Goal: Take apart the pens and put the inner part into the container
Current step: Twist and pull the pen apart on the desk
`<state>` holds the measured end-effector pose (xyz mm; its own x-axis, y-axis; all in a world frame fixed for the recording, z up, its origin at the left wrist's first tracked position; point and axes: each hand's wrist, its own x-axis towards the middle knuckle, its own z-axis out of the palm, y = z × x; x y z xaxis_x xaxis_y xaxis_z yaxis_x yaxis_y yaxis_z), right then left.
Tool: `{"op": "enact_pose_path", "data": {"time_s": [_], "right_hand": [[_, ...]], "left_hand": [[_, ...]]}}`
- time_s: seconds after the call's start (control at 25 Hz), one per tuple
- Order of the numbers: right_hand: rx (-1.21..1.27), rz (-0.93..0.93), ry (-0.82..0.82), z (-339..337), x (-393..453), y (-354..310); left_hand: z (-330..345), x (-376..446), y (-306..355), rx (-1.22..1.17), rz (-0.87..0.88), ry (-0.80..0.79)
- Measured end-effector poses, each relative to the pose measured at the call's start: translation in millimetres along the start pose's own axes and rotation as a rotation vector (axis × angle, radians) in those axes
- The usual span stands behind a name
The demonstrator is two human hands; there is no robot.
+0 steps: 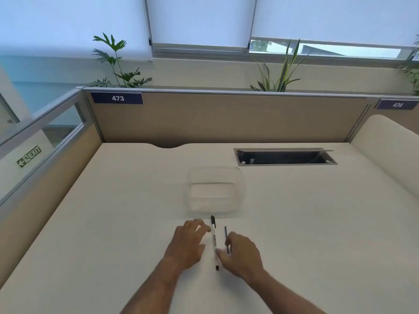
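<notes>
A broad cream-white desk (113,223), walled by tan partitions, carries everything. Toward the middle of it, nearer the back edge than the hands, sits a clear, shallow, rounded-rectangle plastic container (216,192); blur makes it hard to tell, but nothing shows inside it.

Just in front of the container's near rim the left hand (189,243) lies palm down, fingers loosely spread, gripping nothing. The right hand (241,254) is beside it, fingers curled around a thin blue rod (226,235), probably a pen's inner refill, though blur leaves that unsure.

Between the hands lies a slim white pen with a black cap (214,242), lengthways toward the container, apparently whole.

The step in hand seems to be delivery of the inner part: the next move calls for carrying the rod forward over the rim and letting go, then picking up the white pen.
</notes>
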<state>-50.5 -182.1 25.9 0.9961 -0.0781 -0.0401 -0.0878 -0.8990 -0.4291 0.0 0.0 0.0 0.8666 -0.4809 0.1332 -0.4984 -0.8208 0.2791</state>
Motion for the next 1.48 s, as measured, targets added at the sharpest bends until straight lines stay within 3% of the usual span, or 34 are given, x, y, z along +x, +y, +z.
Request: {"op": "enact_pose_path", "data": {"time_s": [0.08, 0.2, 0.4, 0.6, 0.84, 1.0, 1.2, 1.48], "right_hand": [[0.011, 0.072, -0.139, 2.0, -6.5, -4.9], [0.002, 0.106, -0.214, 6.6, -9.6, -5.3], [-0.086, 0.055, -0.267, 7.2, 0.6, 1.0], [-0.194, -0.154, -0.287, -3.5, 9.6, 11.9], [-0.145, -0.380, -0.210, -30.6, 28.0, 24.5], [-0.122, -0.390, -0.192, -42.1, 37.7, 26.1], [-0.166, -0.373, -0.282, -44.7, 47.9, 30.1], [-0.174, -0.312, -0.359, -41.1, 55.7, 26.1]], "left_hand": [[5.4, -2.1, 4.9, 0.000, -0.014, -0.125], [11.5, -1.9, 8.1, 0.054, -0.024, -0.164], [12.6, 0.7, 7.8, 0.083, -0.003, -0.124], [16.2, -0.6, 6.1, 0.086, 0.044, -0.055], [11.8, 7.6, 13.8, -0.033, 0.094, 0.108], [9.6, 10.6, 17.6, -0.092, 0.116, 0.181], [8.9, 10.5, 18.3, -0.059, 0.126, 0.232], [0.1, 10.3, 20.5, 0.023, 0.166, 0.213]]}}
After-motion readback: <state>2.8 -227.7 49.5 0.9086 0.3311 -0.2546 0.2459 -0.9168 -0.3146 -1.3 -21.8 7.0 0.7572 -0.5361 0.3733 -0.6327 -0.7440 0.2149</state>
